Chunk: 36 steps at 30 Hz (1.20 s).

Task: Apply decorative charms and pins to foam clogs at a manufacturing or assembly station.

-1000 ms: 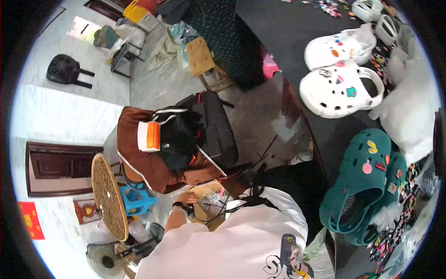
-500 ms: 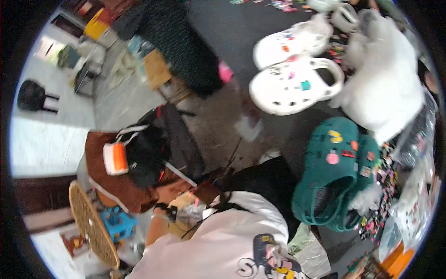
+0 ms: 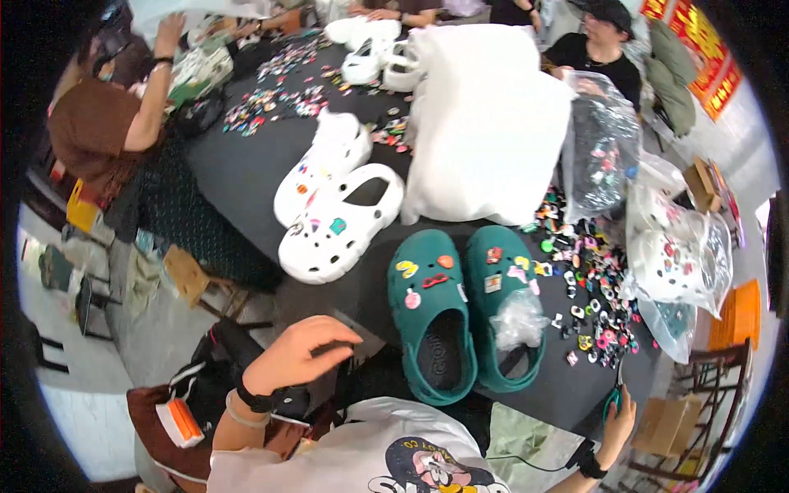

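Observation:
My left hand (image 3: 297, 349) hovers left of the green clogs, near the table's front edge. Its fingers are slightly bent and apart, and nothing is in it. At the front right edge my right hand (image 3: 620, 417) is closed round the green handle of a pair of scissors (image 3: 612, 399), whose tip points away from me. Two green clogs (image 3: 428, 246) with small charms on top stand side by side before me, heels toward me. A crumpled clear plastic wad (image 3: 519, 319) sits on the right clog. Farther left lie two white clogs (image 3: 308, 256) with charms.
Loose shoe charms (image 3: 593, 292) are strewn right of the green clogs. Behind them stands a big white bag (image 3: 489, 123), beside clear bags (image 3: 678, 255). Several people, one in a brown shirt (image 3: 94, 123), are round the dark table (image 3: 238, 185). A brown bag (image 3: 152, 407) lies low left.
The view has swung right and up, so the clogs now appear farther left. My left hand has come up from beside the brown bag to the table edge. My right hand with the scissors shows more clearly.

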Each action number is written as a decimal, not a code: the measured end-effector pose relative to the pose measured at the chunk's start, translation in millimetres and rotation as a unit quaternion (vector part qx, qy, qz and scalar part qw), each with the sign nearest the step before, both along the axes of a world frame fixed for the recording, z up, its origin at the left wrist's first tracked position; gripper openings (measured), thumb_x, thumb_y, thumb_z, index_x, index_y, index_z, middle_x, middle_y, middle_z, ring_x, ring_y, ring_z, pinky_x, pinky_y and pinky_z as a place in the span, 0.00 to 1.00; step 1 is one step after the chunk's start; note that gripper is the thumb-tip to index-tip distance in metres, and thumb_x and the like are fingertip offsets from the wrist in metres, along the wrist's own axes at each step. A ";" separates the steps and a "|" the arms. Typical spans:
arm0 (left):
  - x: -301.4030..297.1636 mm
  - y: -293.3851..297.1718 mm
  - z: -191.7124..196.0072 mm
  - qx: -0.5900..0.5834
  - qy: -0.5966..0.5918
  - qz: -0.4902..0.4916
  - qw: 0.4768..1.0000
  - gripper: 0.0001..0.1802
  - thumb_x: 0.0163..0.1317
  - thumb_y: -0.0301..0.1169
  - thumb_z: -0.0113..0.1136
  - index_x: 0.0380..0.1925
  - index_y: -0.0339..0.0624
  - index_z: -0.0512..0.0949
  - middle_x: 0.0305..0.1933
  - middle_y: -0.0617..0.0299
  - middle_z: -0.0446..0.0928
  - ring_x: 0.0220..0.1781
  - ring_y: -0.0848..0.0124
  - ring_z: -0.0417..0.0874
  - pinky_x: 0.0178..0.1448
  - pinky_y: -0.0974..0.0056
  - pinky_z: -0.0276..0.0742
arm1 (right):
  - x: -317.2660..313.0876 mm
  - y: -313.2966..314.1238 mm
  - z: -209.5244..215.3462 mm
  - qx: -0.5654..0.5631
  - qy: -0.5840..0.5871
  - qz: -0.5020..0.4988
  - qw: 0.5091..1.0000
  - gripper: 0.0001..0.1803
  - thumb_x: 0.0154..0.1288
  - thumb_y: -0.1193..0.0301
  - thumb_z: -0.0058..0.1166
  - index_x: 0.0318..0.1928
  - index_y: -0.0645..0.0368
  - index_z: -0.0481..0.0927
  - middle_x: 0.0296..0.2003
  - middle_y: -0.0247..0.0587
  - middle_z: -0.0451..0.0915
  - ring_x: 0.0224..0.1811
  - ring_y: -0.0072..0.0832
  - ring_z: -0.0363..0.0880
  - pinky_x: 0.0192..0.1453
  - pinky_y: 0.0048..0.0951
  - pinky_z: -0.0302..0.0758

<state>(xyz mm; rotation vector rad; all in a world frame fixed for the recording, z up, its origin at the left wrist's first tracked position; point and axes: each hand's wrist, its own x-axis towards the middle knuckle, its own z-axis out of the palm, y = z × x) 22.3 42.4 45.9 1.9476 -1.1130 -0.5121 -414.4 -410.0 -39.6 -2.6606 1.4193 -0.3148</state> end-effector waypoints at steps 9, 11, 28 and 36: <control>-4.0 -139.5 61.7 -0.004 -0.530 -0.325 0.783 0.19 0.53 0.31 0.56 0.46 0.45 0.79 0.57 0.66 0.76 0.63 0.68 0.73 0.67 0.55 0.65 | 19.6 39.3 13.2 -0.065 -0.100 -0.014 0.993 0.27 0.59 0.78 0.57 0.61 0.56 0.73 0.61 0.53 0.70 0.62 0.51 0.69 0.63 0.45 0.67; -4.9 -157.0 61.3 0.002 -0.542 -0.357 0.761 0.20 0.53 0.30 0.55 0.49 0.43 0.77 0.59 0.65 0.75 0.65 0.68 0.71 0.71 0.54 0.61 | 21.8 51.8 16.0 -0.039 -0.128 -0.021 0.991 0.28 0.59 0.78 0.57 0.62 0.56 0.73 0.62 0.52 0.69 0.63 0.50 0.68 0.64 0.45 0.66; 4.0 -255.0 53.4 0.118 -0.558 -0.530 0.628 0.08 0.47 0.35 0.63 0.26 0.50 0.74 0.20 0.65 0.74 0.27 0.67 0.79 0.44 0.61 0.65 | 14.3 115.7 31.1 0.025 -0.196 -0.038 0.980 0.28 0.54 0.83 0.59 0.58 0.59 0.75 0.62 0.48 0.68 0.63 0.46 0.70 0.65 0.39 0.69; 9.3 -245.6 72.3 0.207 -0.238 -0.283 0.906 0.19 0.57 0.33 0.59 0.47 0.43 0.68 0.23 0.52 0.77 0.25 0.52 0.81 0.31 0.54 0.73 | 59.4 143.0 51.1 0.163 -0.318 0.137 0.924 0.26 0.53 0.80 0.62 0.56 0.61 0.76 0.56 0.51 0.73 0.56 0.46 0.75 0.58 0.39 0.74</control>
